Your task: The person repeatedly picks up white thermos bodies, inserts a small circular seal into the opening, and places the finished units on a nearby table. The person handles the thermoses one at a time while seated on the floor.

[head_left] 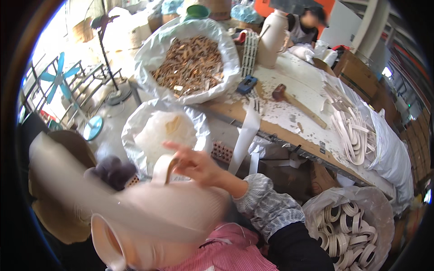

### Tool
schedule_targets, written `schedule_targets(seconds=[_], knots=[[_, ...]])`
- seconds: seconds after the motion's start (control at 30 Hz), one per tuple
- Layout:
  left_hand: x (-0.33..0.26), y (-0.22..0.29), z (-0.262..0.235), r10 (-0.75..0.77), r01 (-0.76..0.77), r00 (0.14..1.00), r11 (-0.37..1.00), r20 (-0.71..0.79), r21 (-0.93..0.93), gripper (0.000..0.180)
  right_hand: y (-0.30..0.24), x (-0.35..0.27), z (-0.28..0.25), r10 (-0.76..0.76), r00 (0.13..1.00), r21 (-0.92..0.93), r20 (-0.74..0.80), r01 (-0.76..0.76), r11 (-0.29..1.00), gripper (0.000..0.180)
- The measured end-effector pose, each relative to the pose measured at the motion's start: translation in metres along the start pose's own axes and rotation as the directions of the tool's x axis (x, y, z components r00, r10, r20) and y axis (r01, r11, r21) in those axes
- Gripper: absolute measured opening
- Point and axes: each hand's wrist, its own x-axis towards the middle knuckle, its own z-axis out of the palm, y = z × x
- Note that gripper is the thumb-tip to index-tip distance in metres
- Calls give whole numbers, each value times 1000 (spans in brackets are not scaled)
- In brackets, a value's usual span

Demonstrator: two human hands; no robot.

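Observation:
A beige plastic jug (181, 207) lies tilted across my lap, its round mouth toward the lower left and its loop handle (162, 169) upward. Bare, my right hand (196, 165) is at that handle with the fingers stretched out, its sleeve in a grey patterned cuff. On the jug's far left side is my left hand (110, 172) in a dark grey glove. Its fingers look curled, and what they hold is hidden. A long pale strip (81, 180), smeared by motion, crosses in front of the jug and hides part of it.
The worktable (289, 115) bears a hammer (298, 104), a blue block (247, 84), pale straps (350, 126) and another jug (273, 38). Nearby stand a sack of brown scraps (190, 65), a white-lined bag (165, 131) and a bag of pale rings (348, 230). A person (305, 27) is behind.

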Motion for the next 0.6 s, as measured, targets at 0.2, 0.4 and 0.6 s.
schedule_targets(seconds=[0.2,0.4,0.6], knots=[[20,-21,18,-286,-81,916,558,283,826,35,-106,-72,-209,-455,526,-511,-718,45,858,55],[7,-63,5,-535,395,845,620,-3,677,47,-156,-131,-388,-746,121,-754,-655,-165,636,61],[0,-87,-6,-531,500,840,680,-110,537,77,-114,-149,-489,-853,214,-775,-475,-562,291,71]])
